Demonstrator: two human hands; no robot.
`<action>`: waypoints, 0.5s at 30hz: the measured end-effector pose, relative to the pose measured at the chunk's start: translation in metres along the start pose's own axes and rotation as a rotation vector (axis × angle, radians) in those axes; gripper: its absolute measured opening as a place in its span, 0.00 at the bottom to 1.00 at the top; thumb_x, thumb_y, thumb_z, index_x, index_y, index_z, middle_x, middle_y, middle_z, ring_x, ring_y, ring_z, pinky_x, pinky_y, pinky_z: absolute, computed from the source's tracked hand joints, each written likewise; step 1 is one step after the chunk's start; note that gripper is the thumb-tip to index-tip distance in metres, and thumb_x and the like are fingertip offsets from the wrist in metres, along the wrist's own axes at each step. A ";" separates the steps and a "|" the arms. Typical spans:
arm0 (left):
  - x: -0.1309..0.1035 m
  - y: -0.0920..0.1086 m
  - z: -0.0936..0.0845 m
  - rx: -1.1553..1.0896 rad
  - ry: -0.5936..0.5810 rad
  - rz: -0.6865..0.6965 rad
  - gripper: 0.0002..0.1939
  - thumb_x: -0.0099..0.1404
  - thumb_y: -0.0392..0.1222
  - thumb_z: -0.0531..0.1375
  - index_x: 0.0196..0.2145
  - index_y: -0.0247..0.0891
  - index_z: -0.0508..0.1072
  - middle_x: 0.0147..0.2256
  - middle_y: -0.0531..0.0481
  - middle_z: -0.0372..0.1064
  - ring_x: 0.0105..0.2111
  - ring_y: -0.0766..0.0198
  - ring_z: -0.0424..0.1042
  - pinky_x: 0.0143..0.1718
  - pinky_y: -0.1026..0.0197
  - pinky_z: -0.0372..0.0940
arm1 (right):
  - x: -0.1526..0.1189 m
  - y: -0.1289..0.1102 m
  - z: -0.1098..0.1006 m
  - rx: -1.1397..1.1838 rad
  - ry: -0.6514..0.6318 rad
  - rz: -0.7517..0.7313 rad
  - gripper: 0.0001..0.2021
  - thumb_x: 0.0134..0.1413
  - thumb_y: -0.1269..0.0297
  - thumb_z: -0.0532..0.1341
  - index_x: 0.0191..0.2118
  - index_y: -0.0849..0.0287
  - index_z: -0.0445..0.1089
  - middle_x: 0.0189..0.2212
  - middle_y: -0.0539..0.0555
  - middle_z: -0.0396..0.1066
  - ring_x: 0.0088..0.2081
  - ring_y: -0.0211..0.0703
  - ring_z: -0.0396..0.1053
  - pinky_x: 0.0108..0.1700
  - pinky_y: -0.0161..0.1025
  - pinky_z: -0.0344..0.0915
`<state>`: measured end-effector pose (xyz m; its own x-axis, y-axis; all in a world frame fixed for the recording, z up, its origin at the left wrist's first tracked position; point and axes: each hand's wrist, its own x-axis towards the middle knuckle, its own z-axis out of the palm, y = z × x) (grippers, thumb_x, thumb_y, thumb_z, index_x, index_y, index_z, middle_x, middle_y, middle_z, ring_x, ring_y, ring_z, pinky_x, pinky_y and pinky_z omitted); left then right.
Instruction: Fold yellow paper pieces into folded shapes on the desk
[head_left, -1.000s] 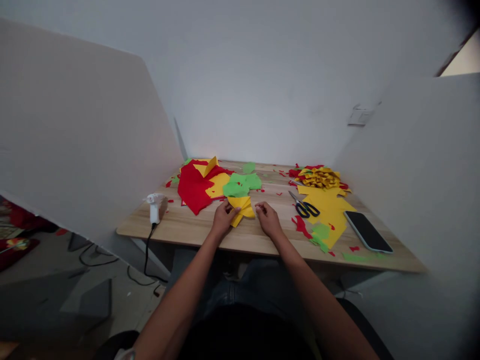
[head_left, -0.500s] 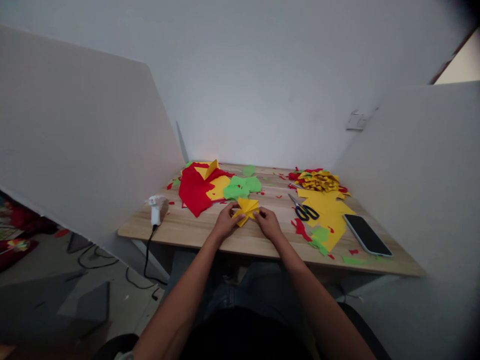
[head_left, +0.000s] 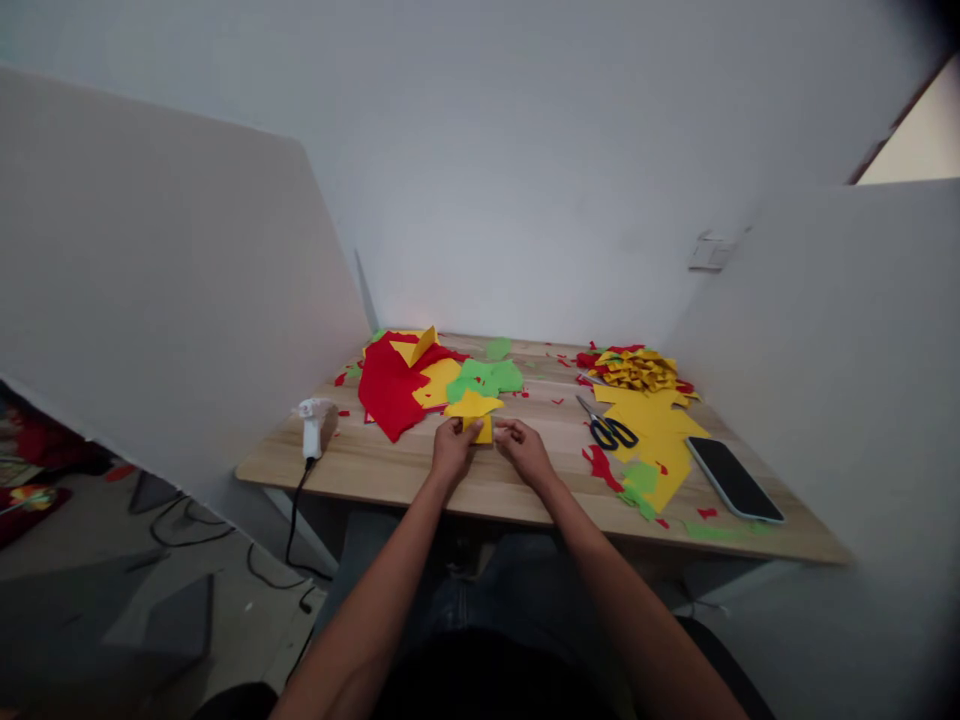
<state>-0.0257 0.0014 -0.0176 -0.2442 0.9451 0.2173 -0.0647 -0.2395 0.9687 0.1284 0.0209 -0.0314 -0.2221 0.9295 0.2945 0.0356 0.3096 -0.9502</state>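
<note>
My left hand pinches a folded yellow piece just above the front of the table. Its thumb lies on the near side; whether the piece is felt or paper I cannot tell. The upper part flares wide, and the lower part is a flat square. Just right of this square is my right hand, its fingers bent and slightly apart, holding nothing that I can see. Behind the piece lie green sheet scraps. A red sheet is spread to the left over yellow ones.
On the wooden table, a white glue gun stands at left, its cord hanging down. Dark-handled scissors, a yellow sheet, a pile of pleated yellow pieces and a phone lie at right. Partitions flank both sides.
The yellow piece was spread in a fan shape between both hands; now it is folded smaller. My right hand has come off its right edge, and my left hand keeps hold.
</note>
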 end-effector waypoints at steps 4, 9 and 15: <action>-0.002 0.003 -0.001 0.109 -0.024 0.014 0.17 0.51 0.53 0.66 0.23 0.34 0.71 0.22 0.54 0.66 0.24 0.66 0.64 0.27 0.65 0.59 | 0.002 -0.001 0.009 -0.074 -0.039 -0.084 0.14 0.50 0.52 0.59 0.28 0.59 0.69 0.24 0.50 0.67 0.26 0.38 0.61 0.31 0.35 0.60; -0.006 0.011 -0.004 0.126 -0.097 0.104 0.19 0.57 0.54 0.61 0.21 0.35 0.69 0.21 0.55 0.62 0.24 0.68 0.60 0.27 0.65 0.57 | 0.000 -0.004 0.007 -0.074 0.056 -0.076 0.15 0.50 0.51 0.59 0.26 0.58 0.67 0.22 0.49 0.65 0.25 0.39 0.60 0.29 0.35 0.60; -0.006 0.006 -0.004 0.191 -0.140 0.039 0.19 0.53 0.53 0.65 0.19 0.35 0.69 0.19 0.55 0.62 0.22 0.68 0.59 0.25 0.65 0.55 | -0.003 -0.007 0.008 -0.090 0.039 -0.111 0.14 0.51 0.52 0.60 0.27 0.59 0.68 0.24 0.50 0.67 0.26 0.38 0.61 0.31 0.35 0.60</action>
<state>-0.0285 -0.0067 -0.0137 -0.1057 0.9607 0.2568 0.1301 -0.2427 0.9613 0.1212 0.0139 -0.0264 -0.1916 0.8951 0.4026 0.1009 0.4260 -0.8991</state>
